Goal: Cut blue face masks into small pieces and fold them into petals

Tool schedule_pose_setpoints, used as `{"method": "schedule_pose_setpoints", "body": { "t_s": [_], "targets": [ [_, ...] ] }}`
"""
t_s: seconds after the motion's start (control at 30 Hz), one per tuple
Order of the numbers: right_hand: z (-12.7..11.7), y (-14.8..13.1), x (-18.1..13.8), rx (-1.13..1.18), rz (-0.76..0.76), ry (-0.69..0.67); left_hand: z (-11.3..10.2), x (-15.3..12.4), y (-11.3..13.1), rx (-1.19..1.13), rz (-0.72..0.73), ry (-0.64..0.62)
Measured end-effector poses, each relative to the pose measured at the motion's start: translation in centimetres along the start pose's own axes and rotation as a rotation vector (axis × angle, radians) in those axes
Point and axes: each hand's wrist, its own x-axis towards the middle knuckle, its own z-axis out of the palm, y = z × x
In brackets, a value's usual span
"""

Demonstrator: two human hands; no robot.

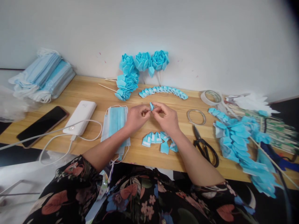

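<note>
A small folded blue petal piece is pinched between my two hands above the middle of the table. My left hand is closed on its left side, and my right hand grips it from the right with thumb and forefinger. Just below my hands lie several loose blue petals with white strips on them. Beyond my fingers a curved row of blue petals rests on the wood. Pleated blue face masks lie beside my left wrist.
Blue flowers on sticks lean by the wall. To the right are black-handled scissors, a thin ring, a tape roll and a petal heap. To the left are a phone, a cabled power bank and a mask stack.
</note>
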Motion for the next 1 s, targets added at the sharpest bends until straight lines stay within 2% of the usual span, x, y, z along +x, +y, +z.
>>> {"method": "schedule_pose_setpoints", "body": {
  "t_s": [0.27, 0.63, 0.77, 0.9, 1.0],
  "targets": [
    [-0.1, 0.2, 0.1, 0.033, 0.030, 0.013, 0.0, 0.1, -0.2, -0.069, 0.017, -0.005],
    [-0.3, 0.4, 0.5, 0.218, 0.107, -0.004, -0.1, 0.3, -0.2, -0.188, -0.102, 0.007],
    [-1.0, 1.2, 1.2, 0.293, 0.146, 0.059, -0.1, 0.4, -0.6, -0.182, -0.128, 0.046],
    [-2.3, 1.6, 2.6, 0.353, 0.205, 0.192, 0.1, 0.5, -1.2, -0.196, -0.129, 0.045],
    [-3.7, 0.9, 3.1, 0.396, 0.208, 0.183, 0.3, 0.5, -1.3, -0.154, -0.115, 0.013]
  ]
}}
